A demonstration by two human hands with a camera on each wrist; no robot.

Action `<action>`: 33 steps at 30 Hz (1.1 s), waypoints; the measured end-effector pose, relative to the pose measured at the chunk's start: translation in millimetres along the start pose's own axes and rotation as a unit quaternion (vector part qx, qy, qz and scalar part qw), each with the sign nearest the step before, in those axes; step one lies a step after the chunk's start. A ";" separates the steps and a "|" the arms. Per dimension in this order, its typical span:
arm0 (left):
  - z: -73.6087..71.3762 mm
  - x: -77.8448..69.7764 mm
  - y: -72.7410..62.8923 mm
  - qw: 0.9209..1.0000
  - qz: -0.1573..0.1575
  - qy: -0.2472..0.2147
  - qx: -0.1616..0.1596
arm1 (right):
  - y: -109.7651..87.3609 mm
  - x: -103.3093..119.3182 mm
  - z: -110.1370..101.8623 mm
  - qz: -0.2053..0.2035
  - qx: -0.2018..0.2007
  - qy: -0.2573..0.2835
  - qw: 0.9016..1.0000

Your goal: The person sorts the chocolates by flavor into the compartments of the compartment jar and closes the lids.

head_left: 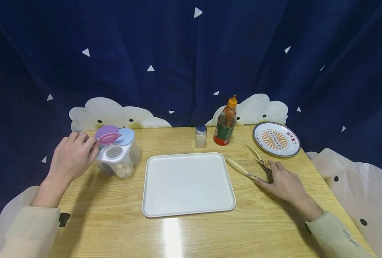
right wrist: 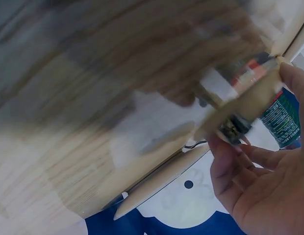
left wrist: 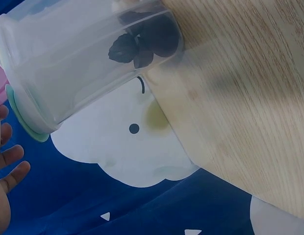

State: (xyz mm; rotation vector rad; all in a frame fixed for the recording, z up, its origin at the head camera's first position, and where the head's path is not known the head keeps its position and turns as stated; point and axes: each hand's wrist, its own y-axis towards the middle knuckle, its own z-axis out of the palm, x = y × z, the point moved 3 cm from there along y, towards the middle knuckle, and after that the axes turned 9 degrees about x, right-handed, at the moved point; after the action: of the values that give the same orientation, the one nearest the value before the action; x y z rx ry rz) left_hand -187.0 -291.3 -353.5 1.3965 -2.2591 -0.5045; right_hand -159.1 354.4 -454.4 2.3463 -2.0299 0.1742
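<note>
At the left stands a clear multi-compartment container (head_left: pixel 133 157) with lids in several colours. Its pink lid (head_left: pixel 109 138) is raised from a round opening, and pale pieces (head_left: pixel 124 170) lie in the compartment below. My left hand (head_left: pixel 72 154) pinches the edge of this lid between thumb and finger. Dark pieces (left wrist: pixel 147 41) show in another compartment in the left wrist view. At the right, my right hand (head_left: pixel 286 182) grips tongs (head_left: pixel 237 167) by their handles, thumb on one arm and fingers on the other. Their pale tips are spread apart, low over the table.
A white rectangular tray (head_left: pixel 188 184) lies mid-table. Behind it stand a small blue-capped jar (head_left: pixel 200 137) and a red sauce bottle (head_left: pixel 225 123) with an orange nozzle. A patterned plate (head_left: pixel 276 139) sits near the back right edge. A dark blue curtain (head_left: pixel 165 43) hangs behind the table.
</note>
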 end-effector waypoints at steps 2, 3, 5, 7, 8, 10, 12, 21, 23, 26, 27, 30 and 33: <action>-0.9 -0.2 0.0 1.000 -0.003 0.001 0.006 | -0.7 1.0 -0.2 -0.005 -0.006 -0.007 1.000; -1.3 -0.3 -0.1 1.000 -0.004 0.003 0.009 | -0.9 2.0 -1.1 -0.007 -0.012 -0.012 1.000; -2.0 -0.5 -0.2 1.000 -0.009 0.004 0.017 | -1.1 4.7 -4.2 -0.013 -0.030 -0.021 0.999; -2.7 -0.7 -0.4 1.000 -0.013 0.005 0.024 | -0.3 9.9 -8.8 -0.018 -0.047 -0.029 0.998; -3.0 -0.8 -0.5 0.999 -0.015 0.006 0.027 | 0.4 13.2 -11.3 -0.018 -0.052 -0.031 0.998; -3.3 -0.9 -0.7 0.999 -0.017 0.007 0.031 | 2.6 22.0 -16.6 -0.023 -0.061 -0.028 0.998; -3.4 -1.2 -1.1 0.999 -0.018 0.006 0.032 | 5.7 32.7 -20.6 -0.032 -0.066 -0.023 0.997; -3.7 -1.9 -1.7 0.999 -0.017 0.004 0.027 | 31.1 95.1 -26.4 -0.108 -0.105 -0.004 0.989; -3.9 -1.8 -1.6 1.000 -0.017 0.003 0.023 | 38.3 113.9 -28.9 -0.129 -0.111 0.013 0.985; -3.8 -1.7 -1.5 1.000 -0.015 0.000 0.015 | 48.0 143.7 -32.2 -0.158 -0.119 0.042 0.979; -3.6 -1.7 -1.5 1.000 -0.014 -0.001 0.012 | 51.1 153.6 -33.3 -0.168 -0.119 0.053 0.977; -2.5 -1.8 -1.7 1.000 -0.008 -0.003 0.002 | 60.2 183.7 -37.0 -0.197 -0.120 0.079 0.970; -1.5 -2.0 -1.4 1.000 0.001 0.000 -0.016 | 68.3 213.5 -42.6 -0.233 -0.119 0.107 0.959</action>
State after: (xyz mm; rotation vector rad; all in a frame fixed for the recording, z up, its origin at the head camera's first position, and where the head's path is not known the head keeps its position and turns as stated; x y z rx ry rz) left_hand -184.4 -290.2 -353.3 1.3786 -2.2423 -0.5360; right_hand -199.3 138.5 -392.6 2.4425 -1.2797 0.1487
